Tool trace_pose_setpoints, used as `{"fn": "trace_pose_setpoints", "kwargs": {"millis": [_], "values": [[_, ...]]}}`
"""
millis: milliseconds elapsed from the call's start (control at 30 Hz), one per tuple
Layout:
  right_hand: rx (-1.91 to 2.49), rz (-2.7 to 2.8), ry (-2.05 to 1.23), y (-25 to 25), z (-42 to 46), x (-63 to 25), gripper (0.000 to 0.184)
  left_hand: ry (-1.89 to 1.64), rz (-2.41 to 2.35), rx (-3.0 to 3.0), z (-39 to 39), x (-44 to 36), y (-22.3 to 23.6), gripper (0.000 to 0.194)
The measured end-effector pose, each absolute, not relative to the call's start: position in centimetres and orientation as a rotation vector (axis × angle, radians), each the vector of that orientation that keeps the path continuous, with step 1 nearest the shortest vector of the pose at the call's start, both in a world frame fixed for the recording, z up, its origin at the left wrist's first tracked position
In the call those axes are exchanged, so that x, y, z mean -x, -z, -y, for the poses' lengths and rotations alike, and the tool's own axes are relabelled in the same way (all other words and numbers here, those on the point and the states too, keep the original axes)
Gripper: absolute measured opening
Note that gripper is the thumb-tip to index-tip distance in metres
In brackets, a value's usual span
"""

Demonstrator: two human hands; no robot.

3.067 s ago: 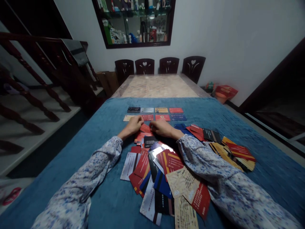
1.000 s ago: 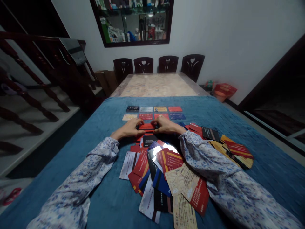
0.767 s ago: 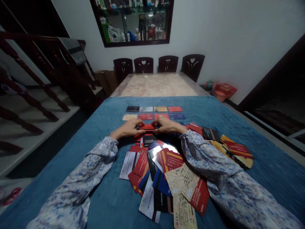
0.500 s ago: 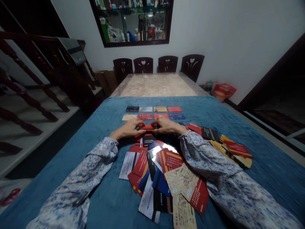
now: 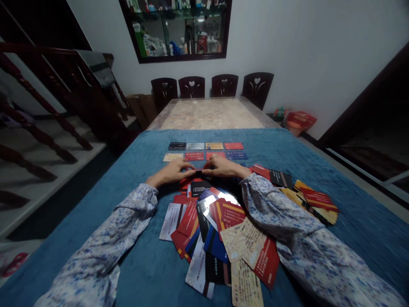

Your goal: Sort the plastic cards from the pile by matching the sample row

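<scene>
Left hand (image 5: pixel 174 172): you are pinching one end of a held card (image 5: pixel 198 172), thumb and fingers nearly closed. Right hand (image 5: pixel 220 167): you are gripping its other end, fingers likewise nearly closed. Held card: showing a dark edge, sitting between your fingertips, just nearer you than two rows of four cards (image 5: pixel 194 156). Mixed card pile (image 5: pixel 232 213): spreading nearer you, overlapping, on the blue cloth (image 5: pixel 140 256).

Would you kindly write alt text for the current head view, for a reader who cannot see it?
The left hand and right hand pinch a card between them over a blue cloth, with scattered cards nearer and two rows of four cards beyond.
</scene>
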State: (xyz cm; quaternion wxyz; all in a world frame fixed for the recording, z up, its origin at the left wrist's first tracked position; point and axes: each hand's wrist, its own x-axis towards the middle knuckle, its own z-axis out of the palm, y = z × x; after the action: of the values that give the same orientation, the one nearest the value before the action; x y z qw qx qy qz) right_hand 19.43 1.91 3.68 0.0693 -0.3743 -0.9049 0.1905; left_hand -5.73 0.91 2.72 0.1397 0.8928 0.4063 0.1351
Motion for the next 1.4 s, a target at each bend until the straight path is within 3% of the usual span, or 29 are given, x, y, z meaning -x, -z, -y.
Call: {"fn": "trace_pose_setpoints", "kwargs": {"millis": [267, 500, 1067, 1400], "values": [[1.201, 2.609, -0.592, -3.6, -2.0, -19.3, 0.032, -0.469, -1.12, -2.526, -1.1, 5.8, -3.1, 0.042], [1.275, 2.597, -0.431, -2.8, -2.4, -19.1, 0.026, -0.567, -1.104, -2.533, -1.5, 6.0, -2.7, 0.026], [1.29, 2.507, -0.349, -3.4, -1.4, -19.0, 0.024, -0.65, -1.22, -2.503, -1.8, 6.3, -2.3, 0.026], [1.391, 2.5, -0.193, -4.1, -0.2, -18.6, 0.042, -0.683, -1.233, -2.471, -1.3, 6.0, -2.4, 0.027]]}}
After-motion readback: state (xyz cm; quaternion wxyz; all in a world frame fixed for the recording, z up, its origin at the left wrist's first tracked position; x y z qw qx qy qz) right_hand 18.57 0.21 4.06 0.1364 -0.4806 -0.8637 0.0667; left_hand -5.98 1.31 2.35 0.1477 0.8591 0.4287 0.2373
